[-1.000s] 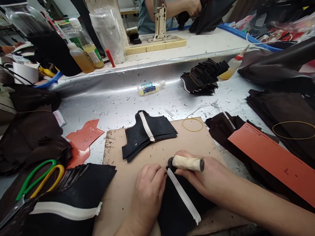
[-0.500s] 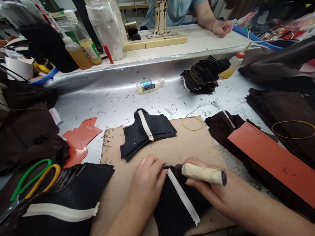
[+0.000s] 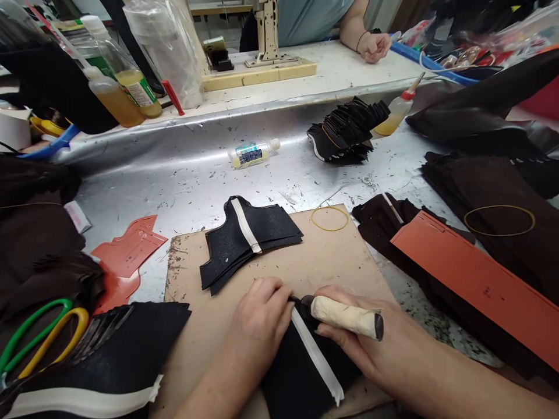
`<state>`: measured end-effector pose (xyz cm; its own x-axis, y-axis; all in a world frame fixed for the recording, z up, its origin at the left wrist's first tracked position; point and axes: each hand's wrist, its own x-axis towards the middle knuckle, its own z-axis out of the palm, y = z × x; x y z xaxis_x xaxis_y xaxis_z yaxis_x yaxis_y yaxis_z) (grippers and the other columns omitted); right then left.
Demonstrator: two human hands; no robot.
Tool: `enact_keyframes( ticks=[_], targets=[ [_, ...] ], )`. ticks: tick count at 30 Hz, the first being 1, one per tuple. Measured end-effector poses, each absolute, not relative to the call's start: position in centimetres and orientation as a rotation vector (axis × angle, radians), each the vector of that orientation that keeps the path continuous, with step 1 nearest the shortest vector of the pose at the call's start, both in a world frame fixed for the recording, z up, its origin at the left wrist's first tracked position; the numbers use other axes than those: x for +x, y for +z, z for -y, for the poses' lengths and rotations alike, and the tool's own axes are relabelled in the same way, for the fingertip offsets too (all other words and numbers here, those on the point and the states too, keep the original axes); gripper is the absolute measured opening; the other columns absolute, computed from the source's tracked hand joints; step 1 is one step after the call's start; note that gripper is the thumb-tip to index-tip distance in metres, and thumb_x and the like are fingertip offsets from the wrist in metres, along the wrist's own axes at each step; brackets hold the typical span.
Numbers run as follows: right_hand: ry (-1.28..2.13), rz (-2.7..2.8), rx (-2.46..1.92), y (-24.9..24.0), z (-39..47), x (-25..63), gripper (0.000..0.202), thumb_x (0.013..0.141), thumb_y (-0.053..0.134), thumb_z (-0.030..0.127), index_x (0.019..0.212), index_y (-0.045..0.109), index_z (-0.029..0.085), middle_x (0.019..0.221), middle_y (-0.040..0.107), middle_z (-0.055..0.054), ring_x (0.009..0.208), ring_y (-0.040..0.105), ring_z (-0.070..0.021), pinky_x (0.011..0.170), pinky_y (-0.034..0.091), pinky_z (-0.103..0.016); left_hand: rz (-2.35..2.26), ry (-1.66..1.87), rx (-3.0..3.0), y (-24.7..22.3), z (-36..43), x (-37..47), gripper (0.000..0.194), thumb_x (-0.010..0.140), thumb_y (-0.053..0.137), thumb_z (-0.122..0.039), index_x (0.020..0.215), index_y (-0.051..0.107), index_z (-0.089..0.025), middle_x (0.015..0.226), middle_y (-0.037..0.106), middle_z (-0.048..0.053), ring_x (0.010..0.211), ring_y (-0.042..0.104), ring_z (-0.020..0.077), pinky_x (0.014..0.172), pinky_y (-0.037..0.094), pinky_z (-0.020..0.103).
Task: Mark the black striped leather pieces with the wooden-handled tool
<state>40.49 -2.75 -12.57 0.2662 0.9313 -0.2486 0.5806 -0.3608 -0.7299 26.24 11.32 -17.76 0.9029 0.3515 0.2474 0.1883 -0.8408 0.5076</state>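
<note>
Our right grip (image 3: 367, 340) is closed around the pale-handled tool (image 3: 347, 317), its dark head at the far end of the black piece (image 3: 299, 375). Our left grip (image 3: 259, 320) touches that end too; we cannot tell whether it pinches. The piece, crossed by a white strip (image 3: 317, 355), lies at the board's (image 3: 213, 326) near edge. We see a black stack (image 3: 275, 227) across its far edge and a rubber band (image 3: 329, 228) by its far right corner.
</note>
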Motion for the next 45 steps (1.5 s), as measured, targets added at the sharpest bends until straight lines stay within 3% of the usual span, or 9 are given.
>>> enact_keyframes(
  ticks=[8, 12, 14, 18, 23, 30, 35, 42, 45],
  targets=[
    [0.992, 1.409, -1.978, -11.0, 1.7, 41.6, 0.010, 0.095, 0.044, 0.028, 0.098, 0.052, 0.024, 0.081, 0.063, 0.000, 0.071, 0.061, -0.0183, 0.066, 0.046, -0.029, -0.112, 0.599, 2.645, -17.5, -11.5, 24.6, 0.020, 0.093, 0.046, -0.008, 0.105, 0.061, -0.013, 0.089, 0.064, 0.009, 0.081, 0.057, 0.0180, 0.071, 0.051, 0.030],
    [0.845, 1.329, -1.867, -10.7, 1.0, 41.3, 0.012, 0.098, 0.044, 0.034, 0.099, 0.052, 0.025, 0.094, 0.065, -0.003, 0.084, 0.064, -0.0187, 0.073, 0.048, -0.027, -0.134, 0.605, 2.638, -17.7, -11.4, 24.6, 0.022, 0.093, 0.046, -0.009, 0.109, 0.060, -0.015, 0.091, 0.064, 0.008, 0.082, 0.058, 0.0175, 0.072, 0.053, 0.030],
    [0.860, 1.360, -1.908, -11.0, 0.7, 41.1, 0.013, 0.097, 0.043, 0.033, 0.101, 0.052, 0.024, 0.089, 0.065, -0.003, 0.082, 0.064, -0.0203, 0.071, 0.048, -0.028, -0.147, 0.598, 2.636, -17.7, -11.3, 24.5, 0.023, 0.094, 0.047, -0.011, 0.112, 0.060, -0.015, 0.092, 0.064, 0.008, 0.083, 0.058, 0.0175, 0.072, 0.053, 0.031],
    [0.905, 1.504, -2.080, -11.0, 0.4, 41.3, 0.013, 0.096, 0.042, 0.029, 0.098, 0.053, 0.023, 0.072, 0.062, -0.001, 0.066, 0.063, -0.0220, 0.061, 0.046, -0.031, -0.150, 0.625, 2.656, -17.8, -11.3, 24.4, 0.021, 0.093, 0.048, -0.011, 0.109, 0.060, -0.013, 0.091, 0.065, 0.009, 0.083, 0.058, 0.0185, 0.071, 0.053, 0.031],
    [0.713, 1.365, -1.949, -10.4, 0.7, 41.2, 0.016, 0.098, 0.042, 0.037, 0.102, 0.052, 0.026, 0.089, 0.066, -0.002, 0.079, 0.065, -0.0200, 0.067, 0.048, -0.028, -0.151, 0.606, 2.653, -17.8, -11.3, 24.5, 0.021, 0.093, 0.046, -0.009, 0.107, 0.061, -0.015, 0.090, 0.064, 0.008, 0.081, 0.058, 0.0174, 0.071, 0.052, 0.031],
    [0.848, 1.460, -2.135, -12.4, 0.3, 40.5, 0.014, 0.097, 0.039, 0.033, 0.099, 0.049, 0.023, 0.077, 0.066, -0.002, 0.068, 0.065, -0.0231, 0.058, 0.041, -0.030, -0.405, 0.650, 2.614, -18.3, -11.1, 24.6, 0.022, 0.090, 0.056, -0.019, 0.110, 0.062, -0.016, 0.102, 0.063, 0.010, 0.097, 0.058, 0.0235, 0.086, 0.053, 0.041],
    [0.846, 1.437, -2.120, -12.3, 0.5, 40.6, 0.014, 0.096, 0.038, 0.031, 0.097, 0.048, 0.022, 0.073, 0.063, -0.002, 0.062, 0.062, -0.0213, 0.056, 0.040, -0.029, -0.459, 0.631, 2.511, -18.1, -11.0, 24.8, 0.015, 0.089, 0.055, -0.016, 0.099, 0.065, -0.021, 0.098, 0.064, 0.007, 0.093, 0.059, 0.0209, 0.082, 0.053, 0.038],
    [0.893, 1.405, -2.067, -11.9, 0.5, 41.0, 0.015, 0.097, 0.040, 0.034, 0.095, 0.050, 0.023, 0.072, 0.062, 0.000, 0.062, 0.061, -0.0198, 0.058, 0.042, -0.029, -0.251, 0.647, 2.649, -17.8, -10.8, 24.5, 0.017, 0.090, 0.052, -0.008, 0.103, 0.063, -0.013, 0.094, 0.066, 0.008, 0.090, 0.056, 0.0203, 0.081, 0.052, 0.034],
    [0.857, 1.359, -1.946, -11.2, 0.4, 41.0, 0.014, 0.097, 0.043, 0.035, 0.098, 0.051, 0.025, 0.085, 0.065, -0.001, 0.075, 0.064, -0.0188, 0.066, 0.046, -0.027, -0.198, 0.632, 2.671, -17.8, -10.8, 24.3, 0.020, 0.090, 0.050, -0.007, 0.106, 0.062, -0.010, 0.097, 0.065, 0.010, 0.091, 0.054, 0.0212, 0.081, 0.051, 0.035]
  ],
)
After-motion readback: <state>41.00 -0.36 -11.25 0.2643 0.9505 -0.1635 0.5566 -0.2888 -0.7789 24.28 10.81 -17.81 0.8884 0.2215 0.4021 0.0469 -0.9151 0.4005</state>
